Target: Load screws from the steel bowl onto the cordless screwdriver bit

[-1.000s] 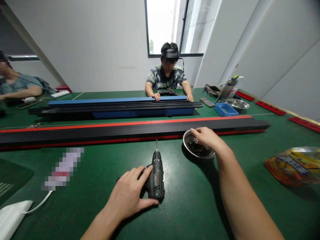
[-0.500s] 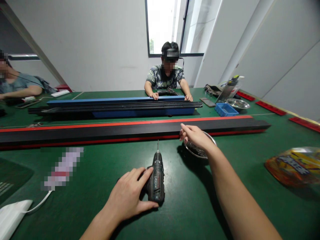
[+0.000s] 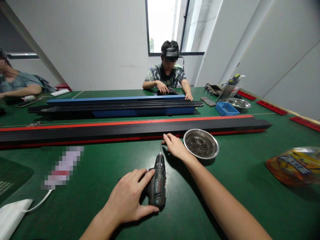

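A dark cordless screwdriver (image 3: 157, 181) lies on the green table (image 3: 100, 186), bit pointing away from me. My left hand (image 3: 128, 198) rests on its rear end and grips the handle. My right hand (image 3: 175, 146) is at the bit's tip, fingers pinched together on what seems a small screw, too small to make out. Just right of it stands a steel bowl (image 3: 201, 143) with several small dark screws. A long black rail with a red strip (image 3: 125, 130) runs across the table just beyond the bit.
Behind lies a blue and black rail stack (image 3: 120, 106), where a person (image 3: 167, 75) sits opposite. Another person (image 3: 15, 85) is at the far left. A blue tray (image 3: 225, 109), a second steel bowl (image 3: 238, 104), an orange bag (image 3: 293, 165) and a white device (image 3: 11, 218) are about.
My right hand left the screw bowl and moved left to the screwdriver's bit tip. The screwdriver's tip swung slightly right. The person opposite lifted one hand off the blue rail.
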### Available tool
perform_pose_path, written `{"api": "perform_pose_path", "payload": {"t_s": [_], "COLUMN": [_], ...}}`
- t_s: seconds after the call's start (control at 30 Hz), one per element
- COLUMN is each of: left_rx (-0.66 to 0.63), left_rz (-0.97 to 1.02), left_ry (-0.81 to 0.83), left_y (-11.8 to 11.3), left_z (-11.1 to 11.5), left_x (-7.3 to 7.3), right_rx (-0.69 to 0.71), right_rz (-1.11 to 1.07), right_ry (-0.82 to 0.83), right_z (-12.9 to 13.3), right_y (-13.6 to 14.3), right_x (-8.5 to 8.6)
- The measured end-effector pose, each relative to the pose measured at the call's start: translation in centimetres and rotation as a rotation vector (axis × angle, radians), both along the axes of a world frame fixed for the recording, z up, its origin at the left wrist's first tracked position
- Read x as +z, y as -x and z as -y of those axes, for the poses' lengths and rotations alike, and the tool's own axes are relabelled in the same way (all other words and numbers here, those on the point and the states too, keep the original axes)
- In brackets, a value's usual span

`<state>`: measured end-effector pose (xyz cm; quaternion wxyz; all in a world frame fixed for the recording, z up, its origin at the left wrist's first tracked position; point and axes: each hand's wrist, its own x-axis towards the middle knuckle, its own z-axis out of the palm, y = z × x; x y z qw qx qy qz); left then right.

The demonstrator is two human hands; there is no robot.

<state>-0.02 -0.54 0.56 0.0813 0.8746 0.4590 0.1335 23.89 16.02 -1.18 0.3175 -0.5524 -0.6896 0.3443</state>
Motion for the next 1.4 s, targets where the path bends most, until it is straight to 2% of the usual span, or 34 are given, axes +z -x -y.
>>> {"api": "perform_pose_path", "payload": {"t_s": [0.27, 0.63, 0.97, 1.4], "left_rx": [-0.013, -0.016, -0.014, -0.015], "left_rz": [0.007, 0.005, 0.002, 0.003], "left_ry": [0.007, 0.018, 0.030, 0.028], "left_y": [0.0, 0.1, 0.0, 0.0], "left_z": [-0.1, 0.0, -0.1, 0.0], "left_x": [0.2, 0.1, 0.2, 0.4], "right_rx": [0.037, 0.063, 0.068, 0.046], "right_rz": [-0.231, -0.288, -0.315, -0.230], "right_ry": [-0.015, 0.016, 0.024, -0.021], "right_z": [-0.9, -1.4, -1.0, -0.7], "right_y": [-0.2, -0.3, -0.3, -0.3], "right_x": [-3.0, -4.2, -3.8, -3.3]}}
